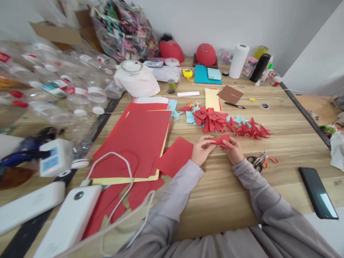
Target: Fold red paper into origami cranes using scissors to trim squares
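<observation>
A small piece of folded red paper (220,140) is pinched between my two hands above the wooden table. My left hand (203,149) grips its left end, fingertips together. My right hand (233,149) has the other end, thumb and fingers closed on it. Just beyond lies a pile of folded red paper pieces (211,120), with light blue ones (190,117) among them. Pointed red folded shapes (254,129) continue to the right. By my left wrist is a square of red paper (177,156), beside a stack of large red sheets (142,139).
Two scissors (263,160) lie right of my right hand, and a black phone (318,193) farther right. White power banks (71,218) with a looping cable (129,166) sit front left. Plastic bottles (77,93) crowd the left. A pen (235,105) and brown paper (230,95) lie toward the back.
</observation>
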